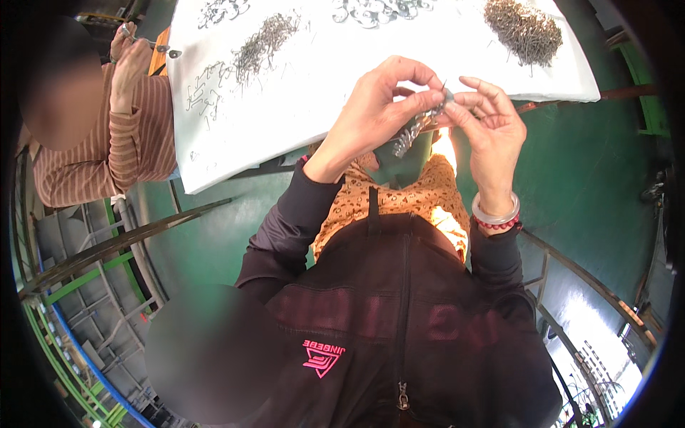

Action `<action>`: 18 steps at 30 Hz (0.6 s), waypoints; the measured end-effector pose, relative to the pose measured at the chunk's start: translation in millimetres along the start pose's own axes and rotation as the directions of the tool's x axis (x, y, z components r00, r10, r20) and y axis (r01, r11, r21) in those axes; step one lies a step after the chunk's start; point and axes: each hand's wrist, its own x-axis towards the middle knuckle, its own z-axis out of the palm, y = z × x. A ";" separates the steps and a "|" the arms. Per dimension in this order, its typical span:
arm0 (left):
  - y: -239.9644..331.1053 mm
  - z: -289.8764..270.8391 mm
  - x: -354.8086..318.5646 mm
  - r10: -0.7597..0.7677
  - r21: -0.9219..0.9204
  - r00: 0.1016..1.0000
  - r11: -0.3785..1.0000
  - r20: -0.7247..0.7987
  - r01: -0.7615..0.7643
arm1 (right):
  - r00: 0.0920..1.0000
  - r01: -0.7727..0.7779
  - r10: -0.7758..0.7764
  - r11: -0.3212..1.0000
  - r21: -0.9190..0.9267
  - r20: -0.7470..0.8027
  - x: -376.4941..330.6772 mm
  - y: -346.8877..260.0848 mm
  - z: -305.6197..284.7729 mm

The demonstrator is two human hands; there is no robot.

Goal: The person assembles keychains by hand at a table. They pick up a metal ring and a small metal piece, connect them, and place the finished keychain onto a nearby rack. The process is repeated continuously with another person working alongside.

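My left hand [391, 107] is closed, thumb and forefinger pinched together over the table's near edge. A bunch of small shiny metal pieces [408, 137] hangs in a row below its fingertips, apparently strung together; how they are joined is too small to tell. A thin point sticks up by the pinch. My right hand [494, 130] meets it from the right, thumb and forefinger closed on a small grey metal piece [448, 95], its other fingers loosely raised. My fingers partly hide that piece.
On the white-covered table [385, 57] lie a heap of brownish metal pins [524, 32], a scatter of thin bent wires [264, 46] and curved shiny metal parts [378, 11]. At the left, a co-worker in a striped sleeve [125, 153] handles small metal parts. Metal rails [128, 246] stand behind.
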 end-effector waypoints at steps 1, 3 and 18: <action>0.6 1.9 0.1 0.003 0.014 1.000 1.000 -0.020 -0.003 | 1.000 0.016 -0.016 1.000 -0.024 0.013 -0.4 -2.5 2.3; 0.5 6.3 -1.4 0.061 0.024 0.996 0.998 -0.060 -0.060 | 0.998 0.056 -0.055 0.998 -0.040 0.042 0.1 0.0 4.1; -4.3 18.1 -15.3 0.341 0.268 0.922 0.920 -0.183 -0.287 | 0.978 -0.007 0.112 0.857 -0.515 0.173 142.2 102.2 -39.1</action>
